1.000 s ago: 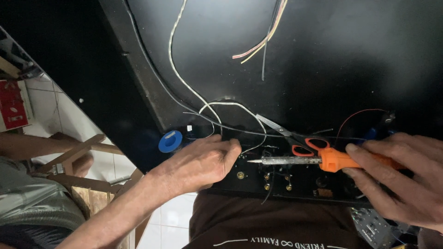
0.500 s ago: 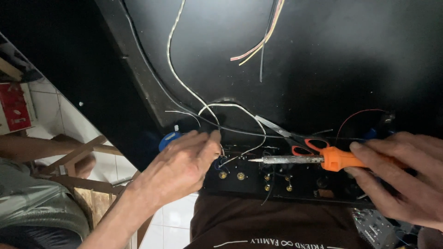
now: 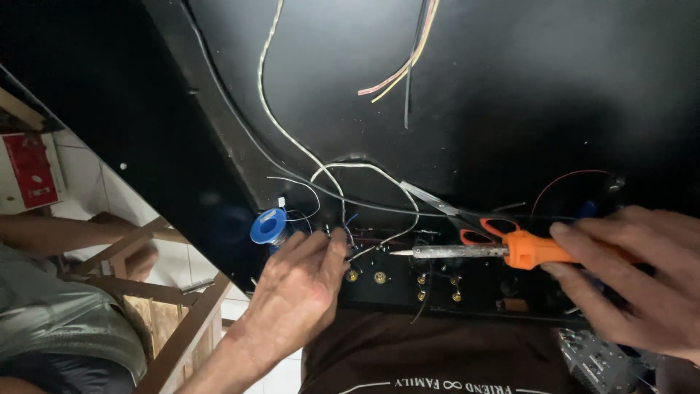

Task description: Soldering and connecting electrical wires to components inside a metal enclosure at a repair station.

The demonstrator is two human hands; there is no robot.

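Note:
My right hand (image 3: 631, 281) grips the orange handle of a soldering iron (image 3: 525, 250). Its metal tip points left over a black terminal panel (image 3: 474, 292) with small gold screws. My left hand (image 3: 302, 288) reaches in from below, its fingertips pinched on a thin wire (image 3: 348, 235) at the panel's left end, a short way left of the iron's tip. A blue solder spool (image 3: 268, 226) sits just left of those fingers. White wires (image 3: 364, 169) loop down to the same spot.
Orange-handled scissors (image 3: 477, 221) lie behind the iron on the black board (image 3: 510, 109). Loose coloured wires (image 3: 397, 73) hang at the top, and a red wire (image 3: 569, 179) arcs at right. Another person's arm (image 3: 65, 233) rests by a wooden frame (image 3: 182, 328) at left.
My left hand has slid left and up off the gold terminals, and its fingertips now pinch the wire by the blue spool. The soldering iron and my right hand have barely moved.

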